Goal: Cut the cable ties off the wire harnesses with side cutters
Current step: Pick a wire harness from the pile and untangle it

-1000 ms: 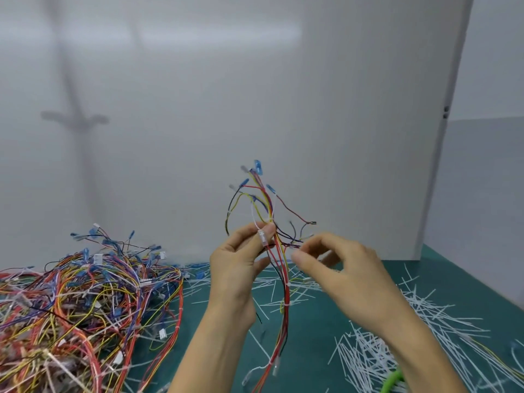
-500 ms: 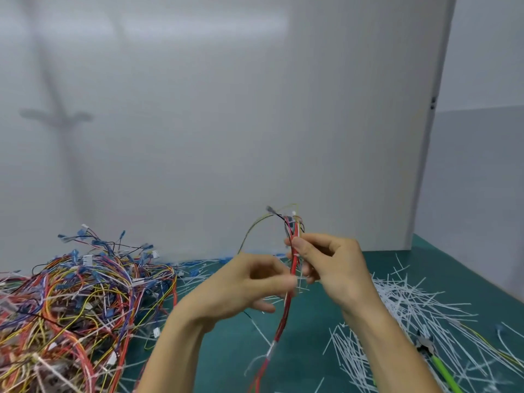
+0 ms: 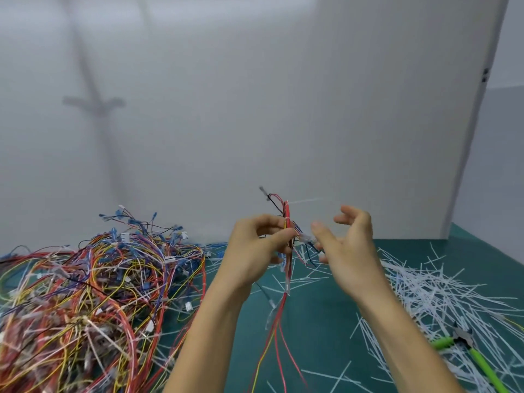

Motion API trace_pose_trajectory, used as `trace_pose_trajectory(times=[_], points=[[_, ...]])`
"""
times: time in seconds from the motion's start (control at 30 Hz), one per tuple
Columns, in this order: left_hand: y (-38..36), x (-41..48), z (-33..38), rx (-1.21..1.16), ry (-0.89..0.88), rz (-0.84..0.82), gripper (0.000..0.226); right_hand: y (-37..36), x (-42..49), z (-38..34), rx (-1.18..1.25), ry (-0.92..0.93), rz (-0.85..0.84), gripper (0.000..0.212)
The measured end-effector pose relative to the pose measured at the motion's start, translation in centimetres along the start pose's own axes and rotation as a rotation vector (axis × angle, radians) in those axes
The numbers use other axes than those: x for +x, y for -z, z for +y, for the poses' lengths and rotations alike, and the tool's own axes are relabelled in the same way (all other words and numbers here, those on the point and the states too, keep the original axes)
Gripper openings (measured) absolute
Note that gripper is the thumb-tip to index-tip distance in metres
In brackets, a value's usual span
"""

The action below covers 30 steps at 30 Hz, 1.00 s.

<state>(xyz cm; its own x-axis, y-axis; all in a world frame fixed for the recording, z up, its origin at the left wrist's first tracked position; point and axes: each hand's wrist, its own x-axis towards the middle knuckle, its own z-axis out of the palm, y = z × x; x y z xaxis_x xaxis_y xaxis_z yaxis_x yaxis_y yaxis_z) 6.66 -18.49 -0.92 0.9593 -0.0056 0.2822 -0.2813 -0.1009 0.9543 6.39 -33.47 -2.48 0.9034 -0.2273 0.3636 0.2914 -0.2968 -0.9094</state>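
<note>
My left hand (image 3: 255, 248) pinches a thin wire harness (image 3: 287, 268) of red, yellow and black wires and holds it upright above the green mat. A white cable tie (image 3: 307, 200) sticks out sideways from the harness top. Just right of the harness is my right hand (image 3: 347, 248), fingers loosely spread, thumb close to a small white connector (image 3: 304, 237), gripping nothing. The side cutters (image 3: 465, 346), with green handles, lie on the mat at the lower right, away from both hands.
A big tangled pile of coloured wire harnesses (image 3: 85, 293) covers the left of the green mat (image 3: 317, 330). Several cut white cable ties (image 3: 442, 290) lie scattered on the right. A white panel (image 3: 283, 109) stands close behind.
My right hand has let go of the harness top and opened, drifting right. My left hand has moved in to pinch the harness near its top.
</note>
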Motion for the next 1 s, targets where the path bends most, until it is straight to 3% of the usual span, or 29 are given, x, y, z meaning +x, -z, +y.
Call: trace_pose_trajectory(times=[0.07,0.13,0.2,0.3,0.4,0.47,0.6,0.87,1.0], points=[[-0.3,0.2,-0.2,-0.106,0.005,0.074,0.006,0.1,-0.1,-0.2,-0.019,-0.067,-0.139,0.044],[-0.5,0.4,-0.5,-0.213,0.01,0.109,0.008,0.3,-0.4,-0.3,0.003,-0.113,-0.389,0.028],[-0.4,0.6,-0.8,-0.276,0.011,0.106,0.015,0.3,-0.7,-0.1,0.007,-0.083,-0.536,0.014],[-0.1,0.7,-0.9,-0.417,0.029,0.034,0.023,0.3,-0.7,0.2,-0.007,-0.031,-0.489,0.006],[0.0,0.9,-0.5,-0.652,0.038,-0.016,0.035,0.0,-0.7,0.7,0.008,-0.125,-0.438,0.023],[-0.1,0.9,-0.3,-0.795,0.038,-0.033,0.042,-0.2,-0.7,1.0,0.009,-0.168,-0.489,0.029],[0.0,0.8,0.1,-0.936,0.061,-0.067,0.04,-0.8,-0.9,1.4,0.097,-0.146,-0.562,0.014],[1.8,0.8,1.0,-1.212,0.223,-0.02,0.018,-1.5,-0.8,1.4,0.471,-0.089,-0.218,0.015],[1.8,0.6,0.9,-1.296,0.313,0.013,0.043,-1.3,-0.8,1.4,0.553,-0.06,-0.142,0.017]])
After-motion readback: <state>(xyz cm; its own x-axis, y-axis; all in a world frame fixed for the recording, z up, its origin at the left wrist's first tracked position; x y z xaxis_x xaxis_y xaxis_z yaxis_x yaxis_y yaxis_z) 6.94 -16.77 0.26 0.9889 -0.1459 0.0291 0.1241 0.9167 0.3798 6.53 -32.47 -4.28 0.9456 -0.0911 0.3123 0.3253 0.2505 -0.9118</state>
